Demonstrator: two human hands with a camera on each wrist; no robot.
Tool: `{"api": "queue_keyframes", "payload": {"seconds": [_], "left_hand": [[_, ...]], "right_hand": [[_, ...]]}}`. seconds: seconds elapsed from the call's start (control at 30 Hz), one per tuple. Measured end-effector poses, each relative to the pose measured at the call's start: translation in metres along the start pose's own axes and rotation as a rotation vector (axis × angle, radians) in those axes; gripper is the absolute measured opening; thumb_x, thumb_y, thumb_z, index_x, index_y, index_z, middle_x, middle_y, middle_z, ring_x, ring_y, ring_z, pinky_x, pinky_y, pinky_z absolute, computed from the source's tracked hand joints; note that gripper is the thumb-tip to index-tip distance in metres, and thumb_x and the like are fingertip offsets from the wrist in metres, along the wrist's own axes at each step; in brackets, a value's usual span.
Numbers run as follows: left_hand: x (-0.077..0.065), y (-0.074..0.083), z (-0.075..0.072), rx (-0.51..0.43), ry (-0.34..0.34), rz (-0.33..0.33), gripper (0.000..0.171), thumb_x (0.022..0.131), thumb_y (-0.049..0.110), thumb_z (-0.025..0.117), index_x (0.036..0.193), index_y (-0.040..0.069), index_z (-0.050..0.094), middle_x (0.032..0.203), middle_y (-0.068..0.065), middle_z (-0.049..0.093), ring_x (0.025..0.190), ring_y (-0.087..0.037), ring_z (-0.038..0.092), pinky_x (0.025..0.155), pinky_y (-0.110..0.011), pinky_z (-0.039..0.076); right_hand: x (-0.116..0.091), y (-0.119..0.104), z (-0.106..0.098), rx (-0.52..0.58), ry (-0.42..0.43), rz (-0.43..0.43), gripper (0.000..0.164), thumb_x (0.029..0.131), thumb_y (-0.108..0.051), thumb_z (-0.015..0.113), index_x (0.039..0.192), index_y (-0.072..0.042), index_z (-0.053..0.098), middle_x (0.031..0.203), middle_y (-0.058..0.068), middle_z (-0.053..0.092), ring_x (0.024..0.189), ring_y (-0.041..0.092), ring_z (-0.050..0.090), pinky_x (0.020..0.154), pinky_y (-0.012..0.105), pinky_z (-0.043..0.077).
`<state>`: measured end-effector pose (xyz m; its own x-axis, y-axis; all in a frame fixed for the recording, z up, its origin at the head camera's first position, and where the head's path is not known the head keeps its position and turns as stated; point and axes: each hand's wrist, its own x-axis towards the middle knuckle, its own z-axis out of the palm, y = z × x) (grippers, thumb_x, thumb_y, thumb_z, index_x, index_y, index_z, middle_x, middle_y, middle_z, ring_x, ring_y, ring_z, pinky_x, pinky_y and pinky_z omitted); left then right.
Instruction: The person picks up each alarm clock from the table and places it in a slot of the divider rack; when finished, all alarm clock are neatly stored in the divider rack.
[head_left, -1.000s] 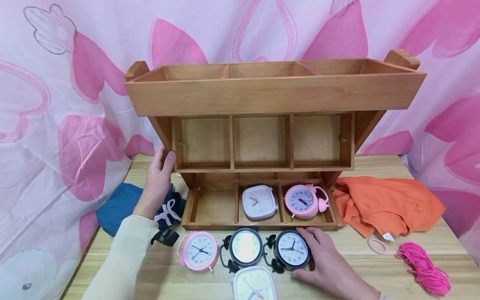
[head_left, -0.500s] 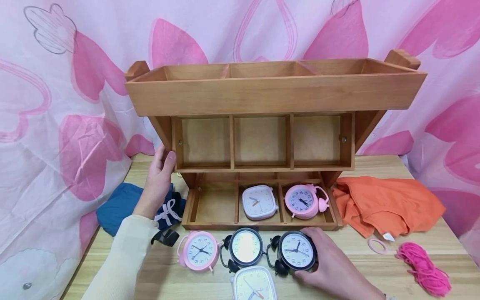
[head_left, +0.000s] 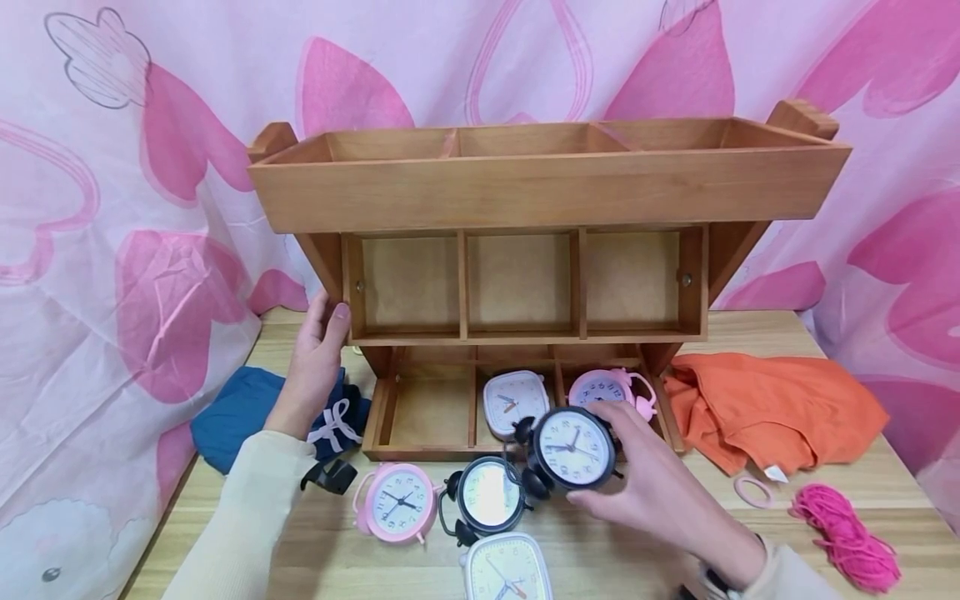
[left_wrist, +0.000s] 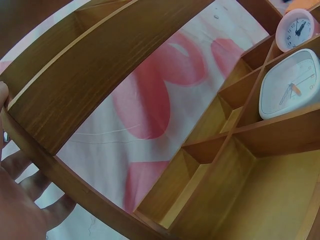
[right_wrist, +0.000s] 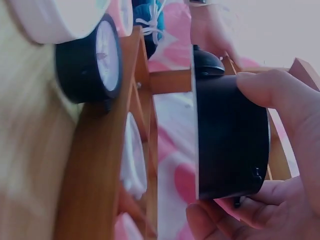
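My right hand (head_left: pixel 652 475) grips a black twin-bell alarm clock (head_left: pixel 572 447) round its rim, thumb on one side and fingers on the other. Held above the table, the clock overlaps the front of the lowest tray and partly hides the pink alarm clock (head_left: pixel 597 387) there. In the right wrist view its dark side (right_wrist: pixel 230 135) fills the grasp. My left hand (head_left: pixel 311 367) holds the left side of the tiered wooden organizer (head_left: pixel 525 192), thumb in front and fingers behind the side piece, as the left wrist view also shows. A white square clock (head_left: pixel 516 404) sits in the lowest tray's middle compartment.
On the table in front lie a pink alarm clock (head_left: pixel 400 502), another black twin-bell clock (head_left: pixel 491 493) and a white square clock (head_left: pixel 508 571). Blue cloth (head_left: pixel 236 417) lies left, orange cloth (head_left: pixel 780 408) right, with a pink ring (head_left: pixel 753 492) and pink yarn (head_left: pixel 843 533) nearby.
My right hand has lifted the black alarm clock off the table and moved it up and left toward the lowest tray. The left hand stays on the organizer's side.
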<state>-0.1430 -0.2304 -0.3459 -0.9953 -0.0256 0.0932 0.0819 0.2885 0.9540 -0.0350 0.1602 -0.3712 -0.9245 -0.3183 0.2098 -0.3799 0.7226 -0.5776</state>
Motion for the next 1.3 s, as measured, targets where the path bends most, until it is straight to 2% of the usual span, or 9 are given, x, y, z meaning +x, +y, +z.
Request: {"api": "queue_keyframes", "payload": {"seconds": [0.27, 0.43, 0.63, 0.83, 1.03, 1.17, 1.3], "left_hand": [[0.0, 0.001, 0.0, 0.001, -0.003, 0.002, 0.064, 0.103, 0.049, 0.04, 0.158, 0.029, 0.014, 0.162, -0.003, 0.023, 0.149, -0.03, 0.022, 0.119, -0.055, 0.025], [0.001, 0.001, 0.0, -0.006, -0.005, 0.01, 0.063, 0.104, 0.048, 0.04, 0.158, 0.029, 0.014, 0.162, -0.004, 0.023, 0.149, -0.03, 0.023, 0.119, -0.056, 0.025], [0.001, 0.002, -0.001, -0.011, -0.008, 0.003, 0.064, 0.103, 0.049, 0.04, 0.159, 0.031, 0.013, 0.163, -0.003, 0.021, 0.149, -0.03, 0.021, 0.119, -0.055, 0.025], [0.0, 0.001, -0.001, -0.006, -0.002, 0.003, 0.064, 0.104, 0.048, 0.04, 0.159, 0.03, 0.013, 0.163, -0.003, 0.021, 0.149, -0.03, 0.022, 0.119, -0.055, 0.026], [-0.002, 0.0, 0.0, 0.013, 0.001, 0.002, 0.065, 0.103, 0.05, 0.04, 0.158, 0.033, 0.012, 0.164, 0.002, 0.02, 0.15, -0.028, 0.022, 0.119, -0.053, 0.026], [-0.003, 0.0, 0.0, 0.021, 0.002, 0.0, 0.065, 0.103, 0.05, 0.04, 0.158, 0.033, 0.012, 0.164, 0.002, 0.02, 0.15, -0.028, 0.021, 0.119, -0.053, 0.026], [-0.002, 0.001, 0.0, 0.011, -0.004, 0.006, 0.064, 0.103, 0.049, 0.04, 0.158, 0.032, 0.012, 0.164, 0.001, 0.02, 0.15, -0.028, 0.021, 0.119, -0.054, 0.025]], "right_hand": [[0.057, -0.02, 0.021, 0.101, -0.052, -0.071, 0.091, 0.061, -0.039, 0.092, 0.136, -0.009, 0.05, 0.127, 0.005, 0.057, 0.112, 0.02, 0.058, 0.093, 0.045, 0.054], [0.086, -0.032, 0.04, 0.129, -0.129, -0.077, 0.091, 0.066, -0.041, 0.09, 0.14, -0.01, 0.047, 0.129, 0.006, 0.055, 0.112, 0.018, 0.057, 0.095, 0.04, 0.053], [0.114, -0.042, 0.065, 0.119, -0.225, -0.074, 0.09, 0.069, -0.041, 0.088, 0.143, -0.012, 0.045, 0.134, 0.008, 0.054, 0.117, 0.02, 0.057, 0.1, 0.04, 0.051], [0.133, -0.052, 0.09, 0.028, -0.285, -0.124, 0.093, 0.07, -0.044, 0.087, 0.145, -0.012, 0.043, 0.143, 0.01, 0.047, 0.124, 0.021, 0.053, 0.105, 0.036, 0.048], [0.146, -0.062, 0.106, -0.036, -0.368, -0.09, 0.098, 0.072, -0.046, 0.085, 0.149, -0.008, 0.037, 0.151, 0.014, 0.039, 0.127, 0.023, 0.051, 0.107, 0.035, 0.047], [0.151, -0.065, 0.113, -0.049, -0.385, -0.064, 0.099, 0.072, -0.044, 0.086, 0.149, -0.006, 0.036, 0.15, 0.014, 0.04, 0.125, 0.024, 0.052, 0.107, 0.035, 0.047], [0.154, -0.066, 0.118, -0.108, -0.388, -0.095, 0.097, 0.072, -0.04, 0.087, 0.146, -0.001, 0.04, 0.144, 0.016, 0.044, 0.122, 0.024, 0.053, 0.106, 0.034, 0.047]]}}
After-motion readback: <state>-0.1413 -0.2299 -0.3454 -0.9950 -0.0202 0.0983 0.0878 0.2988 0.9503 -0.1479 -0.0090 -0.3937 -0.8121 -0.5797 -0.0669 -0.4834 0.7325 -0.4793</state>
